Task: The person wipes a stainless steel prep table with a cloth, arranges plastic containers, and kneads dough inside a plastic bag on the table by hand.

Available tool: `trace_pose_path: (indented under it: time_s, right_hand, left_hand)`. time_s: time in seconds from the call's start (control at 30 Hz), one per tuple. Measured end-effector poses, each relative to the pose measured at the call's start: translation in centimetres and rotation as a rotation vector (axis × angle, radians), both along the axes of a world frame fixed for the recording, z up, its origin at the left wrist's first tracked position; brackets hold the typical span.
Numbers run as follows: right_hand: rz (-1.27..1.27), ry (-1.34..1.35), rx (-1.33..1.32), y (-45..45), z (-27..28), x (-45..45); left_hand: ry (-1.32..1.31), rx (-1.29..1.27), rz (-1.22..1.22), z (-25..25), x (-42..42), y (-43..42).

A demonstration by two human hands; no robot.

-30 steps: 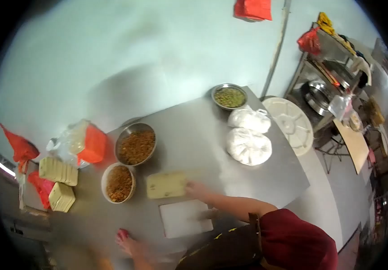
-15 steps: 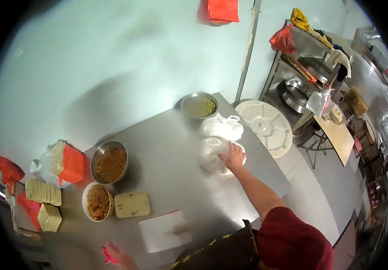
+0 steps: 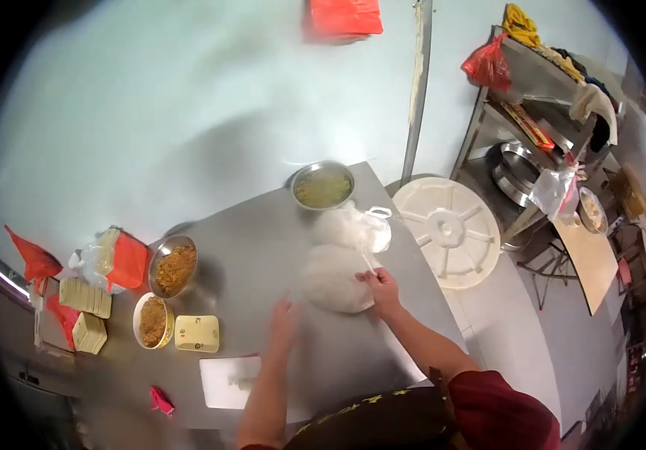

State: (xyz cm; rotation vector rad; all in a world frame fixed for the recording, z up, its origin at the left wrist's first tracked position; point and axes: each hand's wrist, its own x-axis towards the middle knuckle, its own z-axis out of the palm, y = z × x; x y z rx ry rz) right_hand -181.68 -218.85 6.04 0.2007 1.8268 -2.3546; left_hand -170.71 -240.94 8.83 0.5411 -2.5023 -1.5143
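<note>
- Evidently, the nearer white bag (image 3: 330,281) is the thing in hand; it sits on the desk (image 3: 251,232), towards the right edge, soft and rounded.
- The right hand (image 3: 380,291) has its fingers drawn together at the bag's right side, apparently pinching thin plastic; a grip on several gathered layers should spare the film from tearing.
- The left hand (image 3: 284,322) is just left of the bag, blurred, with nothing visible in it; how far its fingers spread I cannot tell. A flat palm beneath would share the weight well.
- The farther white bag (image 3: 341,227) lies up against the nearer one, so the two are best kept from snagging.
- Just beyond that stands a steel bowl (image 3: 323,186), green inside, which any pull should clear.
- The white board (image 3: 219,379) lies by the desk's near edge.
</note>
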Motion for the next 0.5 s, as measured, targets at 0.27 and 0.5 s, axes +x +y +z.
trace_pose_path:
  time_s: [0.27,0.5]
  right_hand:
    - [0.264,0.138,0.214,2.8,2.1,1.6]
    - [0.397,0.169,0.416,2.7,1.0,4.6]
  left_hand:
    - [0.065,-0.158,-0.092,-8.9,-11.3,1.2]
    - [-0.082,-0.225,-0.109,-4.6,-6.3,4.3]
